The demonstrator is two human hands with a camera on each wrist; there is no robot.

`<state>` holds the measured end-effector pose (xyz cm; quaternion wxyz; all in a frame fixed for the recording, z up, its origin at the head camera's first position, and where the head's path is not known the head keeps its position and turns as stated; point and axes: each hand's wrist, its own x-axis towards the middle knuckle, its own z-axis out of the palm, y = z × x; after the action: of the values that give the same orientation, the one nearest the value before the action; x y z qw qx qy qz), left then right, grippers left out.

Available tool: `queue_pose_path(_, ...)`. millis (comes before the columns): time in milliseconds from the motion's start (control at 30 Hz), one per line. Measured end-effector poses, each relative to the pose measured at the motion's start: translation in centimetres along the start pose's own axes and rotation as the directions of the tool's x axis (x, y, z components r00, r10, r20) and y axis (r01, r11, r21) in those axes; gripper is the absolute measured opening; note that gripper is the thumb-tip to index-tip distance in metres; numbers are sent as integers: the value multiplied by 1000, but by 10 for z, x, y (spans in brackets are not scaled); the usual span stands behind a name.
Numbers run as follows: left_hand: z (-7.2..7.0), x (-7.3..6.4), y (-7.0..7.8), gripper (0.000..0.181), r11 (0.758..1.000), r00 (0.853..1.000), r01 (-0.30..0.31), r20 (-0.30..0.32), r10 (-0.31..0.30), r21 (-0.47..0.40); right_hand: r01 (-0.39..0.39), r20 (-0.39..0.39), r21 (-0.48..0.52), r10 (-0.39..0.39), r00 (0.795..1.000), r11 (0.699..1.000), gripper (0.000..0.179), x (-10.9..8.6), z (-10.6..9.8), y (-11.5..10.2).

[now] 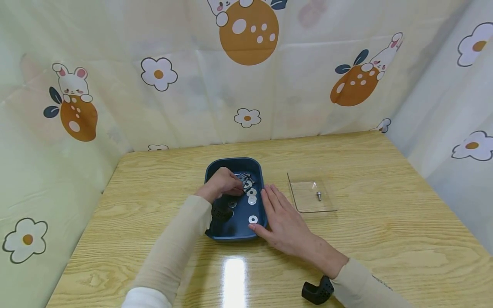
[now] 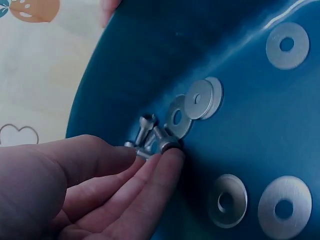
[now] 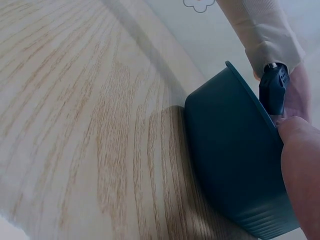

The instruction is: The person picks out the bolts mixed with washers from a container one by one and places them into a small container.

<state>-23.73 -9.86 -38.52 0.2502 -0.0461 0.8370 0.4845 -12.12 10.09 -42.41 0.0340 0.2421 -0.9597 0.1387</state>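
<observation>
A blue plastic tray [image 1: 236,231] holds a small pile of metal screws [image 2: 160,137] and several flat washers [image 2: 287,46]. My left hand [image 1: 223,184] reaches into it at the pile. In the left wrist view, thumb and fingers stand a little apart, with the fingertips [image 2: 172,156] right at the head of one screw. My right hand [image 1: 286,222] lies with straight fingers along the tray's right side, its thumb [image 3: 300,145] over the rim. Right of the tray, a single screw [image 1: 319,196] is on a clear plastic plate [image 1: 304,203].
The wooden table [image 1: 385,214] meets a patterned curtain [image 1: 192,107] at the back and sides. A black wrist mount [image 1: 317,291] is on the right sleeve; another [image 1: 222,212] on the left wrist hangs over the tray and covers part of its floor.
</observation>
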Motion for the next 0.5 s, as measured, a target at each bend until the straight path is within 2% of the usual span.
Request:
queue_pose_path(100,5,3,1,25,1000,1000,12,2,-12,-13,3,1,7,-3,1000,1000,96,0,0,1)
queue_pose_path(300,11,8,2,25,993,998,40,55,-34,-110,9,-1,10,-9,1000,1000,96,0,1,2)
queue_pose_path(500,18,13,3,24,987,998,35,57,-27,-155,17,-11,24,-17,1000,1000,95,0,2,3)
